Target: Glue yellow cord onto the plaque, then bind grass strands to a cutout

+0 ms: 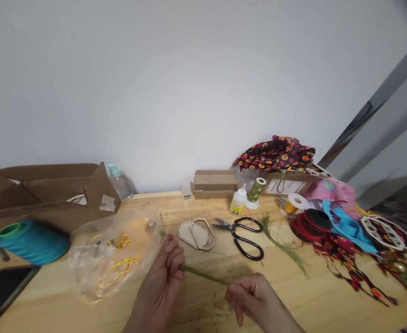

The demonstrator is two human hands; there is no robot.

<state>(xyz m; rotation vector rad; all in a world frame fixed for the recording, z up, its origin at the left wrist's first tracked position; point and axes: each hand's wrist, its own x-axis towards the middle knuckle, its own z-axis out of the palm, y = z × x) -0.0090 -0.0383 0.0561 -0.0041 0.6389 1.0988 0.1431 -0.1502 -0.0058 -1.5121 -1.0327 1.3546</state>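
Observation:
My left hand [164,282] is closed in a pinch on one end of a thin green stalk [203,274] that stretches to my right hand [255,300]. My right hand's fingers are curled round the stalk's other end. Both hands hover low over the wooden table [321,296] near its front edge. Just beyond my left hand lie flat cardboard oval pieces [197,233], and black scissors [242,235] rest shut to the right of them.
A clear plastic bag [109,254] with yellow cord lies left. A teal thread cone [33,242] and open cardboard box [47,189] stand far left. Glue bottle [238,202], olive spool [256,189], green fibre bundle [280,243], red ribbon roll [309,224] and patterned fabric [276,155] fill the right.

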